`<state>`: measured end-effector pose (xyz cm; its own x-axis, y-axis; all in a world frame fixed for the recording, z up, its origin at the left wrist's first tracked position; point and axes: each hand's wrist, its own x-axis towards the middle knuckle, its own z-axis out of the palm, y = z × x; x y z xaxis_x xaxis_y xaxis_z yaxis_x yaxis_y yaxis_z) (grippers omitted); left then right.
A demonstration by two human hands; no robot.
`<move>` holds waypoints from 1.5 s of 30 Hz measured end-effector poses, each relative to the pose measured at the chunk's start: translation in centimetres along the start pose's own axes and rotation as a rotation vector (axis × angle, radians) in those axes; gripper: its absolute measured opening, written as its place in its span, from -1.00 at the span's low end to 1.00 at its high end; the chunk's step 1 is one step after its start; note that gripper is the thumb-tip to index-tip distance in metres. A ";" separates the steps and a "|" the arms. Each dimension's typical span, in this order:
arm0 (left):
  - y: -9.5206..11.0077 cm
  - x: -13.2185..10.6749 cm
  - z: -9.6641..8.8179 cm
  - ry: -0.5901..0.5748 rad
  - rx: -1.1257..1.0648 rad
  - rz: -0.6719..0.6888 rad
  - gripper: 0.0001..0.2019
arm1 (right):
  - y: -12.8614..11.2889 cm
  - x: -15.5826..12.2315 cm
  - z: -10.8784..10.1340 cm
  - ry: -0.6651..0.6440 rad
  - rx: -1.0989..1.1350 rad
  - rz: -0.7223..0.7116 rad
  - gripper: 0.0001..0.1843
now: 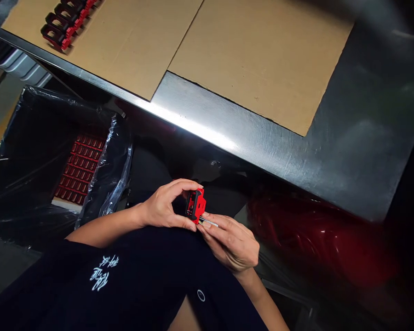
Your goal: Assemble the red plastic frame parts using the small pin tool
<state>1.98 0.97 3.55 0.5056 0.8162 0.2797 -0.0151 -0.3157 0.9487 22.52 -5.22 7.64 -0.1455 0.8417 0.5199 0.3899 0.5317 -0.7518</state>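
Note:
Just above my lap, my left hand grips a small red and black plastic part by its ends, thumb below and fingers above. The part has a red plate facing right and a black frame with an opening on the left. My right hand pinches a thin silver metal tool, whose tip lies against or close to the part's lower edge. The exact kind of tool cannot be made out, and the fingers partly cover it.
Several similar red and black parts stand in a row on cardboard over a steel table. At left, a plastic-lined bin holds rows of red pieces. A red plastic-wrapped bundle lies under the table edge.

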 end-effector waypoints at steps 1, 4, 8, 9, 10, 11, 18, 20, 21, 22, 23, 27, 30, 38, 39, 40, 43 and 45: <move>0.0 0.1 -0.1 -0.004 0.032 0.012 -0.13 | 0.0 0.0 0.1 -0.002 -0.008 -0.004 -0.58; 0.1 0.4 -0.5 -0.037 0.113 0.085 -0.07 | 0.0 0.1 0.3 -0.023 -0.031 -0.017 -0.62; 0.1 0.5 -0.7 -0.025 0.152 0.101 -0.14 | 0.1 -0.2 0.4 0.001 -0.067 -0.011 -0.60; 0.1 0.4 -0.7 0.001 0.129 0.081 -0.15 | 0.3 -0.2 0.3 0.019 -0.076 0.007 -0.60; 0.1 0.2 -0.6 0.032 0.084 0.054 -0.16 | 0.6 -0.1 0.2 0.048 -0.090 0.032 -0.61; 0.1 0.0 -0.6 0.060 0.019 0.028 -0.16 | 1.1 0.1 0.0 0.095 -0.112 0.061 -0.64; 0.4 -1.0 -0.5 0.105 -0.309 0.060 -0.13 | 9.5 6.6 -2.0 0.528 -0.341 0.235 -0.84; 0.5 -1.2 -0.5 0.102 -0.293 0.063 -0.11 | 12.2 8.7 -2.4 0.473 -0.409 0.303 -0.80; 0.6 -1.3 -0.4 0.107 -0.284 0.065 -0.10 | 13.4 9.5 -2.5 0.437 -0.464 0.340 -0.80; 0.7 -1.4 -0.4 0.115 -0.272 0.067 -0.09 | 14.5 10.1 -2.6 0.402 -0.520 0.383 -0.81; 0.7 -1.5 -0.4 0.126 -0.259 0.070 -0.09 | 15.5 10.6 -2.6 0.372 -0.568 0.422 -0.82; 0.7 -1.9 -0.3 0.148 -0.188 0.069 -0.07 | 17.5 11.4 -2.5 0.311 -0.623 0.468 -0.85; 0.7 -1.9 -0.4 0.152 -0.129 0.077 -0.05 | 15.9 10.9 -2.3 0.363 -0.602 0.409 -0.79; 0.9 -0.5 -0.9 0.082 0.131 0.248 -0.02 | 2.4 4.5 0.2 -0.059 0.260 0.614 -0.85; 0.8 -0.3 -0.9 0.076 0.170 0.281 0.00 | 1.4 3.9 0.5 -0.136 0.342 0.642 -0.82; 0.8 -0.1 -0.9 0.071 0.203 0.314 0.01 | 0.7 3.5 0.8 -0.171 0.388 0.660 -0.80; 0.6 0.3 -0.8 0.053 0.256 0.372 0.01 | 0.1 3.1 1.2 -0.166 0.413 0.680 -0.77; 0.5 0.4 -0.7 0.044 0.251 0.364 -0.01 | 0.4 3.0 1.1 -0.169 0.451 0.701 -0.76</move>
<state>1.56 1.46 4.28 0.4689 0.6483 0.5999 0.0275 -0.6895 0.7237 21.21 -2.41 8.42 -0.1537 0.9738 -0.1674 0.0457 -0.1622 -0.9857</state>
